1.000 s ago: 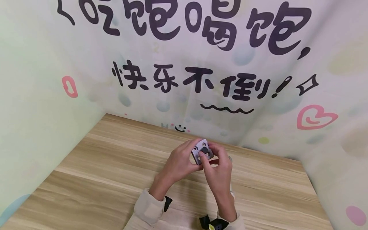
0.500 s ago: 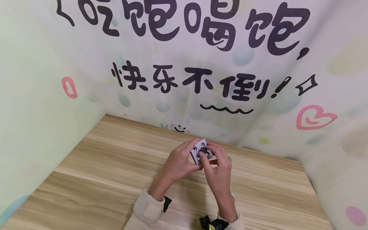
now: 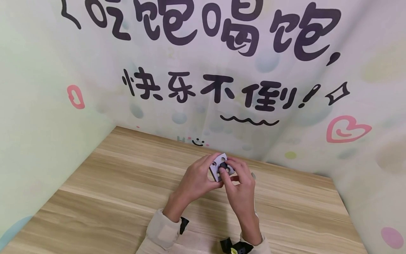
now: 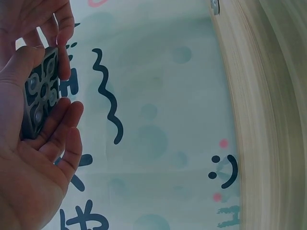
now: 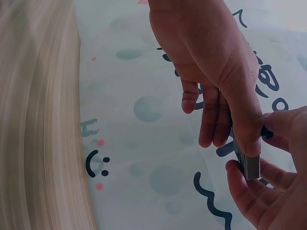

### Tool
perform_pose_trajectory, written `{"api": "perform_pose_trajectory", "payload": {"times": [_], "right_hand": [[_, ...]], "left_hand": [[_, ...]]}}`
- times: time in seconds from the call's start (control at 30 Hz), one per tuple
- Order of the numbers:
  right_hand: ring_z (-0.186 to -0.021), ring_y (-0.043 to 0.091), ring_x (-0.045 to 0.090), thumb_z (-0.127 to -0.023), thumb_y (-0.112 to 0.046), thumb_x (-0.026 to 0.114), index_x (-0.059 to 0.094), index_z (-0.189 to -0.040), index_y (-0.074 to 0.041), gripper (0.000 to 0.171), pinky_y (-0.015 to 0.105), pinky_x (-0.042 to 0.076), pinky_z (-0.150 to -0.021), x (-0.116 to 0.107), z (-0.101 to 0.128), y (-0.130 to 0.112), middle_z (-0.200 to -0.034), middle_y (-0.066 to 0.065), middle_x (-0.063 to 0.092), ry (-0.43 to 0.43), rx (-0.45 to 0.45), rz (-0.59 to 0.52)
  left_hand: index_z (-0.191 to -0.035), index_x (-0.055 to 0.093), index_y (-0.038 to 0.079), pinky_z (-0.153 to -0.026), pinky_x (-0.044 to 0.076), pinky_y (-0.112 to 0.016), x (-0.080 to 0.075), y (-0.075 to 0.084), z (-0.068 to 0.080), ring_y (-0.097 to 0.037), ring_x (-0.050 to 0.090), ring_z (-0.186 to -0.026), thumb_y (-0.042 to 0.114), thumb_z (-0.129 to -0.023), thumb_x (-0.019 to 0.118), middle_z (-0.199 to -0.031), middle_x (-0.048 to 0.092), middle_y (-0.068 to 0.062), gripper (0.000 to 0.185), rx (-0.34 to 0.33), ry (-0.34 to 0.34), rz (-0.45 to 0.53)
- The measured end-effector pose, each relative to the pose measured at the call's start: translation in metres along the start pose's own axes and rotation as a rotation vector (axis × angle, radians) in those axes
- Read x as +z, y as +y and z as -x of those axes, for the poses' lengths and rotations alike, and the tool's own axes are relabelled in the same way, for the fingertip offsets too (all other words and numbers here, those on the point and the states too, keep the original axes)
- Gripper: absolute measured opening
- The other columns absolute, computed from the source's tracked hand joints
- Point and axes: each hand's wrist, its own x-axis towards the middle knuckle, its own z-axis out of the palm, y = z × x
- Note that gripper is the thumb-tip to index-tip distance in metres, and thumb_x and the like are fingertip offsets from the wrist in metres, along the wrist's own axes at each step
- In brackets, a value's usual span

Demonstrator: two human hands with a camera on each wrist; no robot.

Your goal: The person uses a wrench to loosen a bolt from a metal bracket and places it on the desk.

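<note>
We see both hands raised just above the far middle of the wooden table (image 3: 104, 190), sharing a small grey square plate (image 3: 216, 168) with round holes. The left hand (image 3: 196, 180) curls thumb and fingers round the plate's edges, tilting its face toward the viewer, apparently to steady it. The right hand (image 3: 240, 190) pinches a dark round knob (image 3: 223, 165) at the plate's centre, seemingly to turn or seat it.

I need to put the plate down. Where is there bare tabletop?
The table is bare left of the left hand, to the left wall. Bare too right of the right hand, apart from a small washer. It is crowded where both hands hold the plate.
</note>
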Motion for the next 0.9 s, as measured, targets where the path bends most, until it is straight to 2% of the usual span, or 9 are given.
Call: {"api": "perform_pose_trajectory", "payload": {"times": [0.07, 0.3, 0.47, 0.7, 0.9], "right_hand": [[-0.093, 0.022, 0.065, -0.085, 0.001, 0.074, 0.072, -0.111, -0.004, 0.027, 0.022, 0.053, -0.06, 0.0002, 0.0013, 0.0046, -0.117, 0.014, 0.067, -0.007, 0.002, -0.014], [-0.092, 0.024, 0.065, -0.083, 0.004, 0.074, 0.072, -0.11, -0.001, 0.028, 0.026, 0.054, -0.057, 0.001, 0.0021, 0.0064, -0.117, 0.017, 0.066, -0.005, 0.0, 0.002], [-0.091, 0.024, 0.065, -0.084, 0.004, 0.072, 0.072, -0.111, -0.002, 0.028, 0.025, 0.054, -0.058, 0.0004, 0.002, 0.0057, -0.117, 0.015, 0.066, -0.01, -0.004, -0.001], [-0.094, 0.017, 0.063, -0.089, -0.002, 0.07, 0.071, -0.116, -0.004, 0.027, 0.023, 0.054, -0.061, -0.0016, 0.0015, 0.0024, -0.119, 0.01, 0.065, -0.043, 0.051, -0.011], [-0.092, 0.019, 0.063, -0.088, -0.006, 0.073, 0.065, -0.119, -0.003, 0.032, 0.026, 0.055, -0.061, -0.0011, 0.0018, 0.0034, -0.115, 0.009, 0.066, -0.041, 0.073, -0.014]], "left_hand": [[-0.135, 0.055, 0.005, -0.081, 0.055, -0.03, 0.0, -0.0001, 0.0002, -0.017, 0.065, -0.1, 0.02, -0.069, 0.09, -0.119, 0.067, -0.007, 0.076, 0.002, 0.001, -0.001], [-0.134, 0.055, 0.004, -0.081, 0.056, -0.03, -0.0005, -0.0001, 0.0004, -0.017, 0.065, -0.099, 0.019, -0.07, 0.089, -0.119, 0.067, -0.007, 0.075, 0.01, 0.007, -0.001], [-0.134, 0.055, 0.004, -0.081, 0.055, -0.031, -0.0007, 0.0002, 0.0006, -0.018, 0.065, -0.1, 0.018, -0.069, 0.09, -0.12, 0.067, -0.008, 0.075, 0.008, 0.005, 0.0], [-0.135, 0.055, 0.004, -0.081, 0.056, -0.031, -0.0004, 0.0, 0.0008, -0.018, 0.065, -0.101, 0.02, -0.069, 0.091, -0.12, 0.067, -0.008, 0.076, 0.0, 0.004, 0.002], [-0.135, 0.055, 0.006, -0.082, 0.055, -0.031, -0.0002, 0.0001, 0.0009, -0.017, 0.065, -0.1, 0.021, -0.068, 0.091, -0.119, 0.067, -0.006, 0.078, -0.009, 0.004, 0.003]]}}
